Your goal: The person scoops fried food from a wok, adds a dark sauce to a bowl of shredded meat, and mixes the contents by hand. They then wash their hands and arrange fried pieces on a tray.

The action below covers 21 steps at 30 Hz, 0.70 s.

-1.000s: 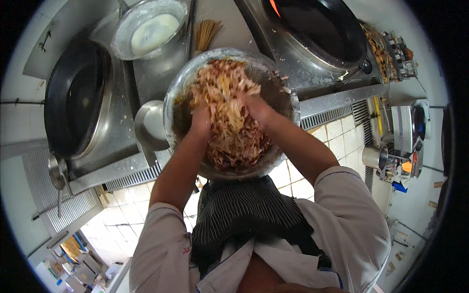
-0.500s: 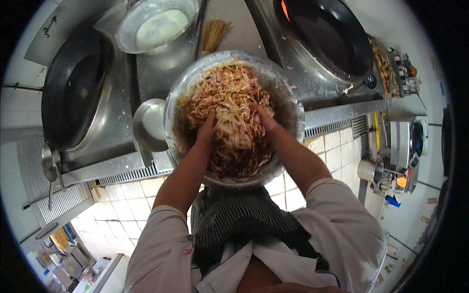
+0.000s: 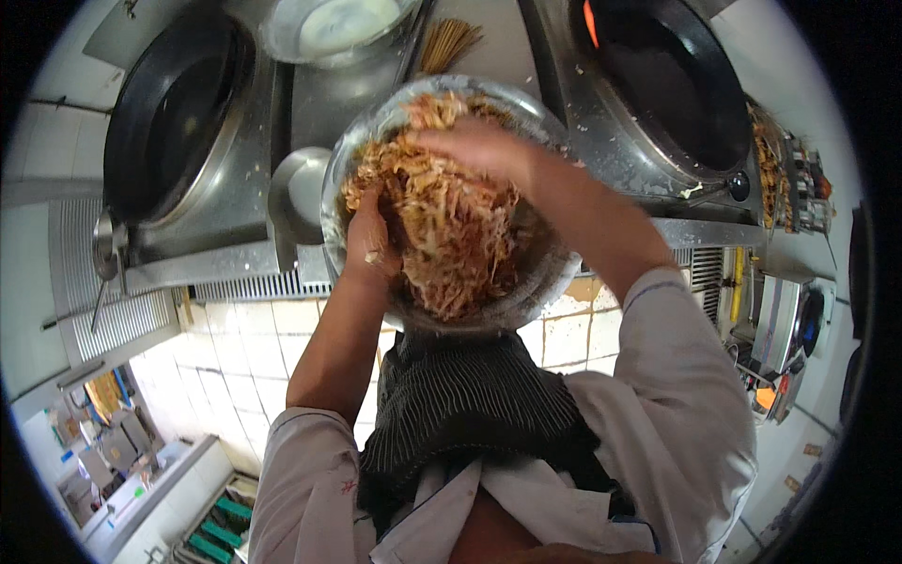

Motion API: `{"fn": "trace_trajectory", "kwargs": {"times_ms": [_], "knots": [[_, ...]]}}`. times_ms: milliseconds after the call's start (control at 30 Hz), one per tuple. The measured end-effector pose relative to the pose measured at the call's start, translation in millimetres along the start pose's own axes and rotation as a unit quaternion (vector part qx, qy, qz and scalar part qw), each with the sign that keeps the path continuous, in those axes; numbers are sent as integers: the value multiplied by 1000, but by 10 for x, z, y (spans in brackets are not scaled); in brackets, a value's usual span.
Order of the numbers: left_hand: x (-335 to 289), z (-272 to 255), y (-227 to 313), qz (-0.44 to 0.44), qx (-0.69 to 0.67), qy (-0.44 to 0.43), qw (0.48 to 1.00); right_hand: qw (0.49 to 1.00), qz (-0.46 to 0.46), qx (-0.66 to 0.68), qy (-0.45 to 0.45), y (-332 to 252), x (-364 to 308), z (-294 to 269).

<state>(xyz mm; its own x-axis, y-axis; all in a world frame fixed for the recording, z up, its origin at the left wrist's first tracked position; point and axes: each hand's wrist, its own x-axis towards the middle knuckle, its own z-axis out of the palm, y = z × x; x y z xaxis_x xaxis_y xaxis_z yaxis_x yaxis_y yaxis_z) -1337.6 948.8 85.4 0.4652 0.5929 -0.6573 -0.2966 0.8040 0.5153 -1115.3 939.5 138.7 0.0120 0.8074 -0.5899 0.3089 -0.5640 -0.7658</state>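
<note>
A large metal bowl [image 3: 556,268] with a whitish smeared rim holds a heap of shredded, coated meat strips [image 3: 456,230]. My left hand [image 3: 369,240] is at the heap's left side, bits of coating on its skin; its fingers are partly buried, so their grip does not show. Across the top of the heap reaches my right hand [image 3: 474,150], blurred by motion, its fingers stretched toward the left and touching the strips. The bowl sits at the counter's front edge, against my dark striped apron [image 3: 470,395].
Black woks stand at the left [image 3: 169,122] and right [image 3: 672,85]. Behind the bowl are a basin of white liquid [image 3: 348,23] and a bamboo brush [image 3: 451,45]. A round metal pan [image 3: 296,197] rests beside the bowl; ladles [image 3: 105,246] hang at far left. Tiled floor [image 3: 235,357] lies below.
My right hand has moved from the heap's right side up and left over its top. My left hand has shifted slightly left. The strips are piled differently, and the view has shifted.
</note>
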Motion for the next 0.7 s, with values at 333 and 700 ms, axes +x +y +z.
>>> {"fn": "trace_trajectory", "kwargs": {"times_ms": [333,700], "knots": [[275,-600,-1203,-90,22,243,965,966,180,182,26,1769,1139,-314],[1168,-971,-1181,-70,-23,-59,996,883,89,461,14,1530,268,585]]}}
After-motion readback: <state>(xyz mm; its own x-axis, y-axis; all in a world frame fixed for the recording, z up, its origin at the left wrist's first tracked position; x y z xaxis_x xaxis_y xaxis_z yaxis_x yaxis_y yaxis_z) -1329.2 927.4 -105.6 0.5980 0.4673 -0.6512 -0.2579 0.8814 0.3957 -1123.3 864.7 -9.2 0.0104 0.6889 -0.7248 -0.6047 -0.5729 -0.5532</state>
